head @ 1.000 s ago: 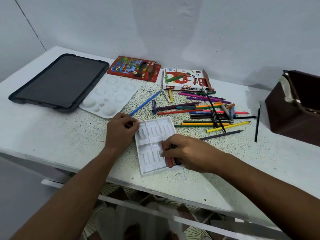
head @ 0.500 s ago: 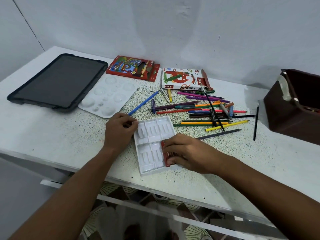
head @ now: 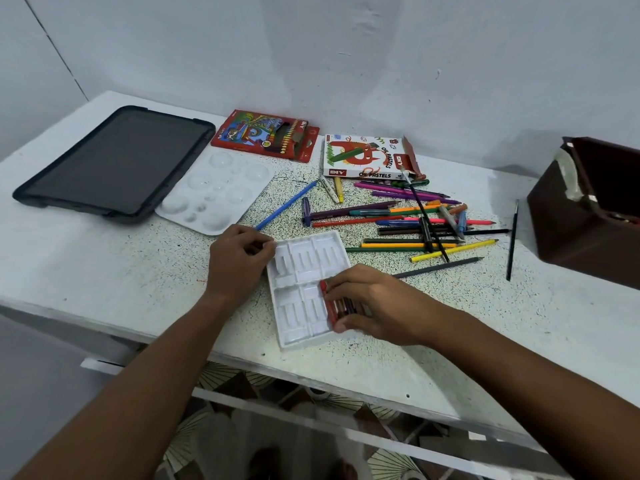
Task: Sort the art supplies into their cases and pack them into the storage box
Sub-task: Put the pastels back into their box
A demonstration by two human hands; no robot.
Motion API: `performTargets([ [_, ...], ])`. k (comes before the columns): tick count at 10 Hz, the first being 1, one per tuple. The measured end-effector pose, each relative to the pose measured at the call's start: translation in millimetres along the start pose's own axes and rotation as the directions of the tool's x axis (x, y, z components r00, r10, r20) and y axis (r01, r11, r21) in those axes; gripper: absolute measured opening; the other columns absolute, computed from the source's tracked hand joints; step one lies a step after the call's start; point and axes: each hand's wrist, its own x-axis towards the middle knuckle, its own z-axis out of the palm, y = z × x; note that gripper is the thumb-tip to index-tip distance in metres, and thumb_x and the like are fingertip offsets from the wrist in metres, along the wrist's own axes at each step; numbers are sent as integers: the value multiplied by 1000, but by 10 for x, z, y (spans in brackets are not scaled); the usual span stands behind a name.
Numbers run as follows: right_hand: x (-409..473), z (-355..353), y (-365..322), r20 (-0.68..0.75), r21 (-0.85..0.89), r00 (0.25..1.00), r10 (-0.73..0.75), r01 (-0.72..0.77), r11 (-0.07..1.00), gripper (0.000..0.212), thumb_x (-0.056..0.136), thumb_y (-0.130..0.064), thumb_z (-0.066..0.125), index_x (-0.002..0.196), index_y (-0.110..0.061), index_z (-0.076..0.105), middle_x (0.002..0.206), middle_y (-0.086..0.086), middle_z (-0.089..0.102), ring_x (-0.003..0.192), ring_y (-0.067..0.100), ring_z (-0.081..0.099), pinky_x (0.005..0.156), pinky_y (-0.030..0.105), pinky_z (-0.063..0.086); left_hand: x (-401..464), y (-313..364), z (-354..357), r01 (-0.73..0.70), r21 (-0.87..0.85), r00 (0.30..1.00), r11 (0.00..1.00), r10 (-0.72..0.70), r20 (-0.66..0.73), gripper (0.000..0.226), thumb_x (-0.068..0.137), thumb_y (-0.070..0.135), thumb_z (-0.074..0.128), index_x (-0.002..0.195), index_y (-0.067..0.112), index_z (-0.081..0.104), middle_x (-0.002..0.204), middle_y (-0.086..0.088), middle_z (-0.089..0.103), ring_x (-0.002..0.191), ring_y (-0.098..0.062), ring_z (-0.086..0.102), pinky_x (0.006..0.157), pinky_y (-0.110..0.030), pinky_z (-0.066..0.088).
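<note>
A white plastic pastel tray (head: 299,282) with moulded slots lies near the table's front edge. My left hand (head: 237,261) pinches its far-left corner. My right hand (head: 367,303) covers the tray's right side, fingers closed on a few oil pastels (head: 337,306), red and dark ones, lying in the near-right compartment. A loose heap of coloured pencils and pens (head: 415,220) sits behind the tray. The white oil pastels box (head: 363,157) and the red coloured-pencil box (head: 266,135) lie by the wall. The brown storage box (head: 588,216) stands at the right.
A black tablet (head: 114,164) and a white paint palette (head: 214,192) lie at the left. A thin black brush (head: 512,237) lies beside the storage box. The wall (head: 346,64) runs behind the table. The table's front edge (head: 173,344) is just below my hands.
My right hand has shifted slightly on the tray's right side, and the pastels under it sit more in line with the compartment. My left hand stays on the tray's corner.
</note>
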Motion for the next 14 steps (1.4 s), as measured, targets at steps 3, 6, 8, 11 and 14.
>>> performTargets([
  [3,75,8,-26,47,-47,999,-26,28,999,30,84,-37,69,106,-17,72,122,-1,55,118,14,43,97,28,41,-1,0,-14,8,2,1000,1000,-8,3,8,81,9,74,88,7,77,85,1,59,68,2,57,65,1,38],
  [6,171,-333,459,-303,114,846,438,-425,898,24,93,-24,58,115,-18,65,118,2,58,102,14,54,98,37,45,-3,-2,-49,10,-59,1000,998,-8,25,10,82,11,74,92,9,77,90,-2,63,70,6,60,67,0,41],
  [8,92,-759,1249,-402,31,568,718,-775,631,26,90,-17,60,114,-10,64,113,16,63,101,32,58,86,35,46,2,-1,-70,13,-91,999,996,-9,46,9,82,8,74,91,8,77,91,-4,64,72,8,60,67,-2,43],
  [11,34,-619,1607,-386,-100,500,775,-858,504,26,94,-28,54,95,-6,67,90,20,67,86,36,61,65,30,43,19,-23,-63,5,-83,999,997,-2,40,9,80,6,75,88,7,77,90,-5,64,71,9,60,67,-1,43],
  [14,24,-683,1460,-359,-71,481,800,-869,490,30,92,-34,60,91,-5,70,79,16,65,76,33,59,64,31,46,23,-47,-59,12,-102,999,995,-8,45,8,79,4,75,85,10,77,89,-2,64,71,6,60,67,-2,43],
])
